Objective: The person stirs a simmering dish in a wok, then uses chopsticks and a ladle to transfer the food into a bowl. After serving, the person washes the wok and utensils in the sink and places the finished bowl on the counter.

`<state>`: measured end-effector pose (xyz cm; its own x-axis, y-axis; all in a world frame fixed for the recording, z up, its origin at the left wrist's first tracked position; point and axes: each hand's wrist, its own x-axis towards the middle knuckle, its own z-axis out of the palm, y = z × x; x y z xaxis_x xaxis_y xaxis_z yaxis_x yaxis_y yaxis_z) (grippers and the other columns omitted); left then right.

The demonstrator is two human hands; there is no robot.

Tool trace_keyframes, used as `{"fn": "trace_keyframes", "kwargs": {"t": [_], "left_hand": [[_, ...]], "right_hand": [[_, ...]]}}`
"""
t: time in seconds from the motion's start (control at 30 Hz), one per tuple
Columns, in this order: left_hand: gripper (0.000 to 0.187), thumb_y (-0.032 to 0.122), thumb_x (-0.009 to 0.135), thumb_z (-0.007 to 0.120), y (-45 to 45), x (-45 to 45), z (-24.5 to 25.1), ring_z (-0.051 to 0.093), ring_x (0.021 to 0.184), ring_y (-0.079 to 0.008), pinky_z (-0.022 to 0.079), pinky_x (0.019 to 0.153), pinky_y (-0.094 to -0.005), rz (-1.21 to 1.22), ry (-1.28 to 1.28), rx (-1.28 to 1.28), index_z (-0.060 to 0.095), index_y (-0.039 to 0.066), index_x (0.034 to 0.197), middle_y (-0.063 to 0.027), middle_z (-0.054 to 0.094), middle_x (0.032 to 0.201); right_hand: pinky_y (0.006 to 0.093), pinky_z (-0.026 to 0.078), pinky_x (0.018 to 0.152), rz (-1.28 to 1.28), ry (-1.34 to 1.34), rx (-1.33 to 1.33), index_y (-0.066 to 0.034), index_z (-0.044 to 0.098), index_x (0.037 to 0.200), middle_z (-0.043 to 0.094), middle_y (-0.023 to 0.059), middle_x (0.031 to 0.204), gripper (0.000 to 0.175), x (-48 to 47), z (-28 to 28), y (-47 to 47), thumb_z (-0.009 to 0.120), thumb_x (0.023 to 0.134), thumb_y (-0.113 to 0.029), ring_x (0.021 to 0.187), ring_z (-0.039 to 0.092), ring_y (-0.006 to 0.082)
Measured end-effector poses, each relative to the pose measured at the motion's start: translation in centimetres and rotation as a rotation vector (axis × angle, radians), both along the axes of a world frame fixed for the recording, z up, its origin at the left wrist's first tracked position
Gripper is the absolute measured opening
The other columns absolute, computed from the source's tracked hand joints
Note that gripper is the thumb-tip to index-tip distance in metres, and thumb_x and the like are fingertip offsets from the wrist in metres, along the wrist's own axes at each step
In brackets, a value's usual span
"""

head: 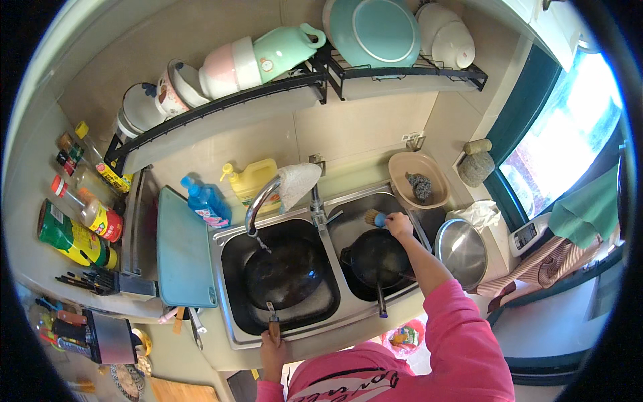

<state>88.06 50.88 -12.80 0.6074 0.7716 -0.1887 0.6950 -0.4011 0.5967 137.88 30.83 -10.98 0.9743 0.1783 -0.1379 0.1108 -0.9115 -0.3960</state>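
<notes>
My left hand (273,349) grips the wooden handle (274,329) of a dark wok (286,276), which lies in the left basin of a steel double sink (337,271). Whether the wok's inside or underside faces up I cannot tell. Above it, water runs from the curved chrome faucet (258,203), which has a white cloth (299,183) draped over it. My right hand (400,226) holds a scrub brush (376,218) with a blue handle and tan bristles over the back of the right basin. Beneath that forearm sits a black pan (374,256), its handle pointing towards me.
A tan plastic basin (397,176) holding a steel-wool scourer (419,187) stands behind the right basin. A steel pot (461,251) is at its right. Left of the sink are a blue cutting board (186,251) and a blue detergent bottle (208,203). A dish rack (231,103) hangs above.
</notes>
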Motion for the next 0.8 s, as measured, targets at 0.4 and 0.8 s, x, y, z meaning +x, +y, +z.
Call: {"fn": "trace_keyframes", "kwargs": {"t": [0.4, 0.8], "left_hand": [[0.048, 0.024, 0.080, 0.069, -3.9, 0.5, 0.2, 0.062, 0.082, -0.0466, 0.049, 0.069, -0.0532, 0.043, 0.125, 0.128, 0.043, 0.005, 0.116, -0.0263, 0.064, 0.092], [0.034, 0.024, 0.086, 0.063, -5.0, 5.7, 6.7, 0.055, 0.092, -0.0346, 0.048, 0.078, -0.0466, -0.270, -0.027, 0.714, 0.058, 0.000, 0.109, -0.0141, 0.060, 0.100]], "right_hand": [[0.0429, 0.051, 0.075, 0.322, -0.525, 0.509, -0.0061, 0.069, 0.102, 0.067, 0.0177, 0.094, 0.022, 1.1, 10.6, -5.4, 0.066, 0.084, -0.018, 0.087, 0.064, 0.0358], [0.0491, 0.043, 0.092, 0.088, -0.419, 0.120, -0.0106, 0.067, 0.106, 0.056, 0.0211, 0.121, 0.033, 4.2, 7.3, -9.8, 0.068, 0.081, -0.032, 0.113, 0.051, 0.0381]]}}
